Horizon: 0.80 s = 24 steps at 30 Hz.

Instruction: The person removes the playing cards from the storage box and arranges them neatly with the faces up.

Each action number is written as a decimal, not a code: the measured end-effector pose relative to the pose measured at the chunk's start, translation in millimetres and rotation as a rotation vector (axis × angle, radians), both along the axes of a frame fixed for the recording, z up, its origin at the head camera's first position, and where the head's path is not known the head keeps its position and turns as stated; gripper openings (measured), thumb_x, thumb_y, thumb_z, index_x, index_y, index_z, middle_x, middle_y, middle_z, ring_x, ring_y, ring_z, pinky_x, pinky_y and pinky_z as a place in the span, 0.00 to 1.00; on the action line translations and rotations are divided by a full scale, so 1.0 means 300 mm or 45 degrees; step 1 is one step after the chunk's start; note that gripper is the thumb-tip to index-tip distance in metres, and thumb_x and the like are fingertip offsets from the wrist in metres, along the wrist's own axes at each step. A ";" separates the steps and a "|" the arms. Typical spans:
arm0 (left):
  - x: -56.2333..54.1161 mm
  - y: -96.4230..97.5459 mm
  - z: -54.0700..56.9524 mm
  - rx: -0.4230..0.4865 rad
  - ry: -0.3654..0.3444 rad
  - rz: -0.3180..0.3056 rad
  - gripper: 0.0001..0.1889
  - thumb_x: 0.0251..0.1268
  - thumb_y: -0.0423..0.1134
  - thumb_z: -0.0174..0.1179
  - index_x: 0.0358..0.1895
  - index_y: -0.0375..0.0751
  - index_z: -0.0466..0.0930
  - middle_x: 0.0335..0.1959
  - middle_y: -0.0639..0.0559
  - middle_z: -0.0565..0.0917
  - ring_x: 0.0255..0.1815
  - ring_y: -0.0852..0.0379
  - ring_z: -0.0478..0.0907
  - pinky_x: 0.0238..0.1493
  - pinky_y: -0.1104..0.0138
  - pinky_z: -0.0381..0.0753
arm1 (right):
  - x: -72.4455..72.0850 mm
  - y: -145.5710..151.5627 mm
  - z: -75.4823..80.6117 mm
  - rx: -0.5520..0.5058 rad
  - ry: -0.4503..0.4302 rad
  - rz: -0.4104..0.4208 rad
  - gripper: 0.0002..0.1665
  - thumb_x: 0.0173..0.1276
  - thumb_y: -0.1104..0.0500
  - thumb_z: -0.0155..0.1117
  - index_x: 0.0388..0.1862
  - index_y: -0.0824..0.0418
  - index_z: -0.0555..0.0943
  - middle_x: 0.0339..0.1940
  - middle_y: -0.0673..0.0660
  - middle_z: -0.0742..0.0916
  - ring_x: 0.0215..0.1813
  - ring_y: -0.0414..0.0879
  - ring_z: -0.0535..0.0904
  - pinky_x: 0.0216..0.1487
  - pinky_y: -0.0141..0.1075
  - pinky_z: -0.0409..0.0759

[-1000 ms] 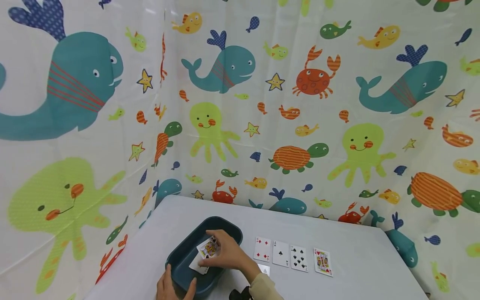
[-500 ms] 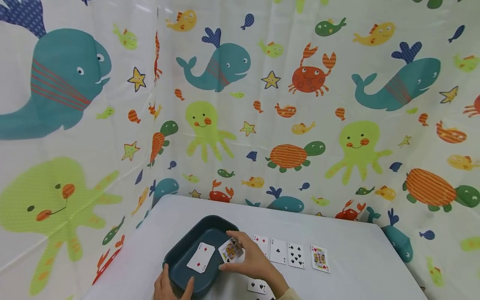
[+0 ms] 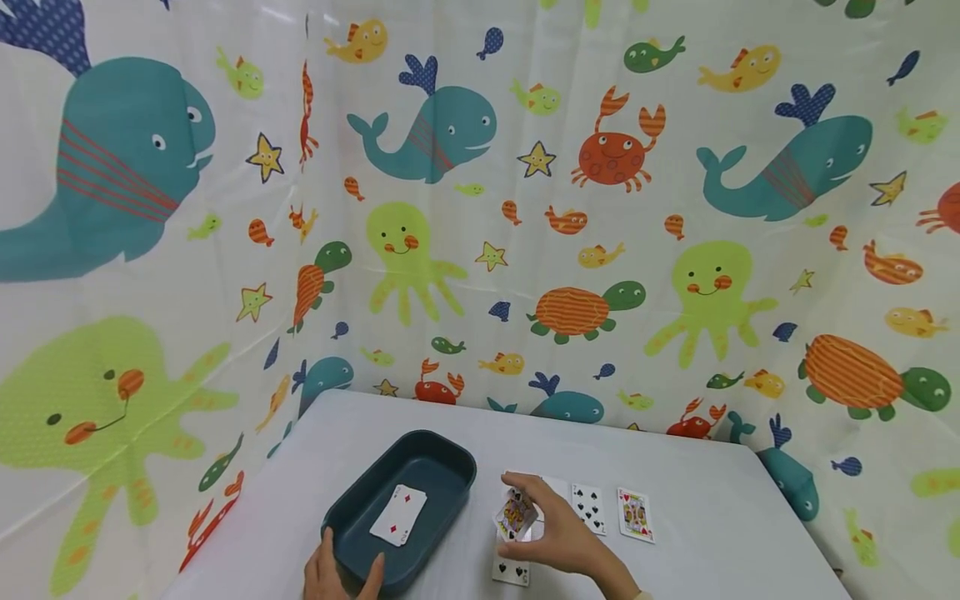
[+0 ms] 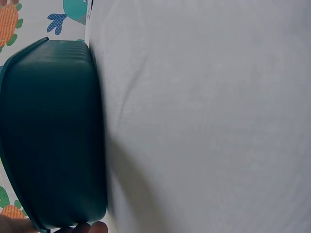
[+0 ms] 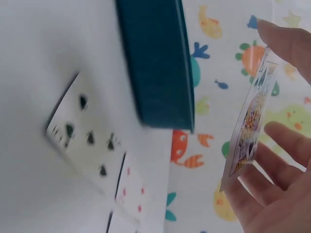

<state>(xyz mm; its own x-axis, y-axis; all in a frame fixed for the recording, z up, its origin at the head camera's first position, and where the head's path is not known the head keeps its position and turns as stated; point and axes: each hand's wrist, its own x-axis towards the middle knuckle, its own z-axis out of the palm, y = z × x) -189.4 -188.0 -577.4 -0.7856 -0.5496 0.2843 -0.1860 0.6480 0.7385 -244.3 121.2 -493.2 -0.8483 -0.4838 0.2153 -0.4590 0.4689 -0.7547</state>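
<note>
The right hand [image 3: 558, 529] pinches a spade face card [image 3: 516, 515] between thumb and fingertips, above the table to the right of the dark teal tub [image 3: 456, 492]. In the right wrist view this face card [image 5: 251, 116] is seen nearly edge-on. My left hand [image 3: 337, 575] grips the tub's near end, thumb on one side and fingers on the other; fingertips [image 4: 99, 227] show under its wall in the left wrist view. Inside the tub lies a two of diamonds [image 3: 398, 515], face up. A five of spades [image 3: 512, 571] lies under the right hand, partly covered.
Right of the hand, a seven of spades [image 3: 588, 507] and a king of hearts [image 3: 636, 515] lie face up in a row. A diamond card [image 5: 131, 191] is beyond the five. The white table [image 3: 712, 533] ends at a curtain [image 3: 465, 275] with sea animals.
The right hand has carried the face card from over the tub rightward, over the cards on the table. The two of diamonds in the tub is now uncovered. The left hand stays on the tub.
</note>
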 end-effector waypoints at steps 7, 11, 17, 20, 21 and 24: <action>0.011 0.005 0.016 0.015 0.013 0.005 0.52 0.44 0.47 0.78 0.69 0.22 0.63 0.58 0.21 0.70 0.54 0.25 0.73 0.53 0.34 0.75 | 0.021 0.081 -0.010 0.178 -0.069 -0.022 0.49 0.57 0.42 0.80 0.76 0.38 0.67 0.75 0.48 0.73 0.74 0.54 0.69 0.69 0.58 0.72; 0.017 0.005 0.026 0.025 -0.036 -0.010 0.52 0.45 0.48 0.78 0.70 0.21 0.62 0.58 0.20 0.69 0.55 0.24 0.72 0.54 0.34 0.74 | 0.020 0.112 -0.027 0.268 -0.140 0.007 0.49 0.56 0.44 0.81 0.75 0.38 0.69 0.75 0.53 0.72 0.73 0.57 0.69 0.67 0.61 0.73; 0.022 0.006 0.030 0.024 -0.050 -0.016 0.52 0.45 0.47 0.78 0.70 0.21 0.62 0.59 0.20 0.69 0.55 0.24 0.72 0.54 0.33 0.74 | 0.025 0.151 -0.057 0.408 -0.191 0.072 0.50 0.52 0.47 0.84 0.74 0.44 0.72 0.77 0.52 0.71 0.75 0.56 0.67 0.67 0.59 0.73; 0.021 0.003 0.036 0.039 -0.085 -0.034 0.53 0.47 0.49 0.77 0.71 0.22 0.61 0.60 0.21 0.68 0.57 0.24 0.71 0.56 0.33 0.74 | 0.019 0.177 -0.078 0.450 -0.163 0.122 0.50 0.52 0.45 0.84 0.74 0.46 0.73 0.77 0.51 0.72 0.75 0.53 0.67 0.70 0.53 0.73; 0.020 0.001 0.039 0.046 -0.106 -0.044 0.53 0.47 0.49 0.77 0.72 0.22 0.60 0.61 0.21 0.68 0.57 0.24 0.71 0.56 0.33 0.74 | 0.015 0.185 -0.085 0.459 -0.156 0.144 0.49 0.53 0.44 0.83 0.74 0.47 0.73 0.77 0.51 0.72 0.75 0.51 0.67 0.71 0.51 0.72; 0.017 -0.003 0.047 0.070 -0.163 -0.064 0.53 0.50 0.50 0.76 0.73 0.23 0.58 0.63 0.21 0.66 0.59 0.24 0.70 0.58 0.33 0.73 | 0.003 0.204 -0.101 0.471 -0.150 0.199 0.48 0.55 0.44 0.82 0.73 0.47 0.73 0.77 0.51 0.72 0.77 0.50 0.65 0.73 0.48 0.70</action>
<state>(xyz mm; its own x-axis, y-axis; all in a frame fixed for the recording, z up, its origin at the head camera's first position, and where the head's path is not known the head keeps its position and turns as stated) -184.3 -189.0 -563.5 -0.8403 -0.5208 0.1505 -0.2496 0.6182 0.7454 -243.3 182.3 -523.6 -0.7667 -0.6355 -0.0910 -0.4670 0.6493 -0.6002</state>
